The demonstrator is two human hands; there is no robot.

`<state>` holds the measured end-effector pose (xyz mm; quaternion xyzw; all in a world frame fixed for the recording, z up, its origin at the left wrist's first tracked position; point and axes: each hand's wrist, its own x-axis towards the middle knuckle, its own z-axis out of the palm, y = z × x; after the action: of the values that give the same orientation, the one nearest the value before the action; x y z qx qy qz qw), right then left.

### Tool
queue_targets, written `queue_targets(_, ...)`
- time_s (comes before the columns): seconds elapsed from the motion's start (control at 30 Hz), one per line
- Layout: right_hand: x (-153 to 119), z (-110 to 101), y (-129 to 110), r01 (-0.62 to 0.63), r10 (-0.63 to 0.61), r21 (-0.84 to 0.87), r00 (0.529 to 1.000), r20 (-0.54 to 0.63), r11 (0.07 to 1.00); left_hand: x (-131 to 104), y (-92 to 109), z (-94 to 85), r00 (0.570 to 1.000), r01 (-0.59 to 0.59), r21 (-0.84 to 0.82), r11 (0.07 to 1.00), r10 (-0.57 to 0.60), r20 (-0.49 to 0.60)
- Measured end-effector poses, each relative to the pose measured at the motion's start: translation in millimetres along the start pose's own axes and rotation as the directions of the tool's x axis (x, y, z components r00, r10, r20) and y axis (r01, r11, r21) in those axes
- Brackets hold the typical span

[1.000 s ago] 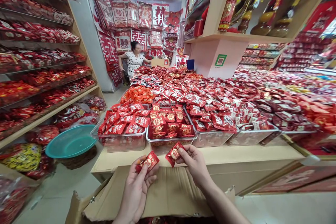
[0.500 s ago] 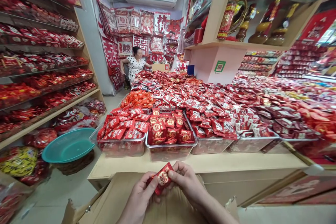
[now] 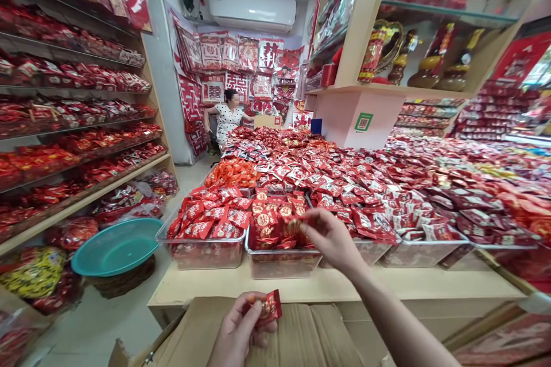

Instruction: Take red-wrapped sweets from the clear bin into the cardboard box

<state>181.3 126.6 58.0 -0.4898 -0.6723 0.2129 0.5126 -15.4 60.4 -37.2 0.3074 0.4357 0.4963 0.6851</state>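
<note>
My left hand (image 3: 240,330) is low in the view over a cardboard box (image 3: 297,335) and pinches a small red candy packet (image 3: 269,307). My right hand (image 3: 329,238) reaches forward over a clear tray (image 3: 279,261) heaped with red packets, its fingertips closed on another red packet (image 3: 297,223) at the heap's top. Left of that tray stands a second clear tray (image 3: 206,255) of red packets.
A long counter (image 3: 430,281) carries several trays of red sweets. Shelves (image 3: 81,172) of red goods line the left wall, with a teal basin (image 3: 116,246) on a basket below. A person in a dotted top (image 3: 228,114) sits at the far end.
My hands, together on the packets half a second ago, have parted. The right hand moved forward and up to the middle tray with one packet; the left stayed low holding the other.
</note>
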Motion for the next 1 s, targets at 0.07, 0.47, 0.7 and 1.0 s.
queue_targets(0.07,28.2,-4.7,8.3,0.016,-0.023,-0.159,0.999,-0.039,0.987,0.8,-2.7,0.1,1.0,-0.022,0.013,1.0,0.022,-0.015)
queue_targets(0.47,59.5,10.9,35.7,0.232,-0.124,-0.537,0.965,0.23,0.811,6.5,-11.8,-5.0,0.998,-0.058,0.069,0.996,0.057,0.011)
queue_targets(0.7,-0.1,10.2,1.8,0.169,-0.102,-0.382,0.977,0.189,0.909,4.9,-10.2,-3.0,0.998,-0.067,0.038,0.997,0.068,-0.004)
queue_targets(1.0,-95.6,59.2,15.8,-0.348,0.246,0.154,0.855,0.456,0.925,-3.2,-1.4,-1.1,0.993,-0.055,0.105,0.993,0.044,0.11)
